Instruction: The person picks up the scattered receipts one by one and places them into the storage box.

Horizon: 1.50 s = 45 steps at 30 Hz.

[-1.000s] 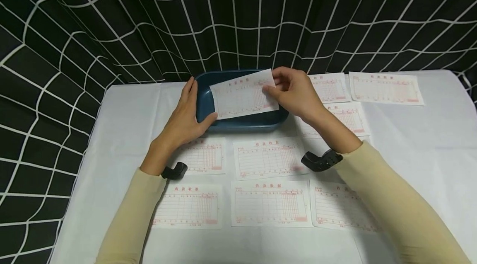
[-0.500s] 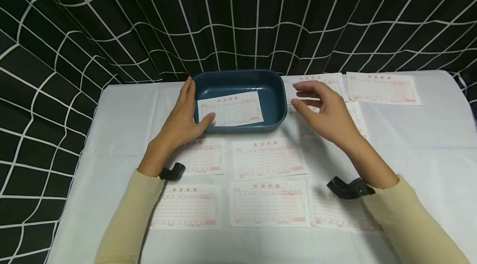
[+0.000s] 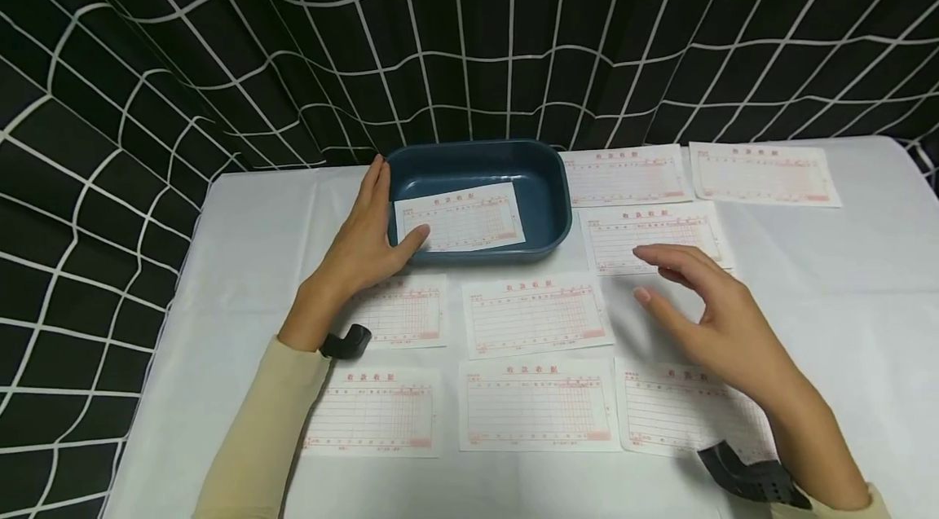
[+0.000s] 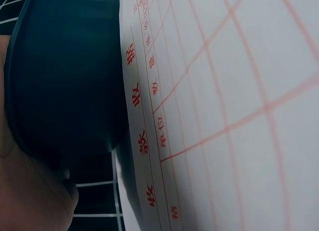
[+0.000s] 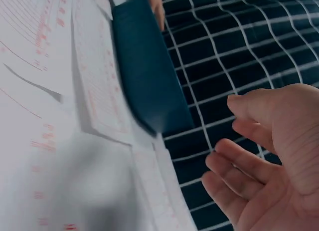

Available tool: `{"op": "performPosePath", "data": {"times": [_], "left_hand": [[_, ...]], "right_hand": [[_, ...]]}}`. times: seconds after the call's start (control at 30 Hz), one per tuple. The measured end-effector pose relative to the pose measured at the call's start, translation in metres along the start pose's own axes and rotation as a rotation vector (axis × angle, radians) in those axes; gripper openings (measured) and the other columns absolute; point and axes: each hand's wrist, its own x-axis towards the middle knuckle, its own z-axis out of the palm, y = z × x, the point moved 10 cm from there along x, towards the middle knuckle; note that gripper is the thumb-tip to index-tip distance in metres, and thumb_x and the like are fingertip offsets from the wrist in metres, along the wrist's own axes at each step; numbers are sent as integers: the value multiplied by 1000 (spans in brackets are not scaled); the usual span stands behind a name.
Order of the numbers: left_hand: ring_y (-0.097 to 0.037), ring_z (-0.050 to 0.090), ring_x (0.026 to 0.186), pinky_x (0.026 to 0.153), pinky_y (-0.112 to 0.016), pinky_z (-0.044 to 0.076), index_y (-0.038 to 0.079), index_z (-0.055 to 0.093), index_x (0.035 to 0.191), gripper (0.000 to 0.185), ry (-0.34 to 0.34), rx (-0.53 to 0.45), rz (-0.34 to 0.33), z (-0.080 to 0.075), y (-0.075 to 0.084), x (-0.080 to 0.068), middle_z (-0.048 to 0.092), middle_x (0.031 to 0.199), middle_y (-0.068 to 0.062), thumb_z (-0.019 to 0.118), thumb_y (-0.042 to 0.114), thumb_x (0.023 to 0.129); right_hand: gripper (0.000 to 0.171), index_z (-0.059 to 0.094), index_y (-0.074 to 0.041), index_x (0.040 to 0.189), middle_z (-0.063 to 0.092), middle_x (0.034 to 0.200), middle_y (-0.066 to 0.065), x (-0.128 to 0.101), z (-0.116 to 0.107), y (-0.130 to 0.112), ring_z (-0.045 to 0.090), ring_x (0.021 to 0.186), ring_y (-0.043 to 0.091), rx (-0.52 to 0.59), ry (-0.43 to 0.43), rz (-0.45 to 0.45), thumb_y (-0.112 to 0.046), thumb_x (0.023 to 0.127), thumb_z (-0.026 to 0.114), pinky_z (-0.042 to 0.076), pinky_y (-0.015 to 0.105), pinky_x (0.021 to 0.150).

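A dark blue plastic tray (image 3: 486,257) stands at the back of the table, and one receipt slip (image 3: 465,219) with red print lies tilted inside it. My left hand (image 3: 359,240) rests against the tray's left side, fingers straight along the outer wall, thumb over the front rim by the slip. In the left wrist view, the tray (image 4: 65,66) is beside a large, close receipt (image 4: 214,116). My right hand (image 3: 722,319) hovers with nothing in it over the right-hand receipts, fingertips overlapping one receipt (image 3: 619,238). Its fingers are loosely bent in the right wrist view.
More receipts lie in loose rows on the white tablecloth (image 3: 242,258), including a middle one (image 3: 539,315), a front one (image 3: 539,409) and a far-right one (image 3: 766,177). A black curtain (image 3: 484,30) with a white grid hangs right behind the tray.
The receipt slip has gone from my right hand's pinch into the tray. The emptied right hand has drawn back rightward and toward me. My left hand has stayed at the tray.
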Motion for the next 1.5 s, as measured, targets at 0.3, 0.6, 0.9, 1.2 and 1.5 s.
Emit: {"op": "performPosePath", "data": {"times": [0.3,0.6,0.9,1.2,1.5], "left_hand": [[-31,8,169,132,-57,25,4,2,170,104,-14,6,5,3,5,0,-6,181,-8,64,48,99],[-33,9,168,132,-58,25,2,4,170,104,13,3,-11,-3,0,-1,-4,181,-9,65,46,99],[-31,7,169,133,-56,24,4,1,170,104,-3,-10,-4,-4,1,0,-7,181,-8,63,49,100],[-33,7,168,132,-57,24,4,1,170,105,-2,-16,9,1,5,1,-7,181,-9,64,49,99],[-32,7,169,133,-56,24,3,2,170,105,8,-10,9,0,4,0,-5,181,-10,64,49,99]], "right_hand": [[58,66,-19,141,66,138,-2,-50,-6,7,48,133,-20,-88,-10,47,1,88,81,32,0,110],[64,68,-15,139,64,142,9,-77,-18,15,38,137,-24,-195,30,64,-1,80,88,24,-4,108],[68,66,-16,142,62,144,11,-113,-26,34,32,137,-28,-246,65,147,-7,79,90,19,-6,109],[81,65,-7,140,61,144,19,-136,-23,41,25,140,-29,-289,57,134,-5,66,97,16,-6,111],[83,65,-5,137,60,141,22,-148,-16,50,24,141,-28,-285,46,118,-2,61,98,15,-5,112]]}}
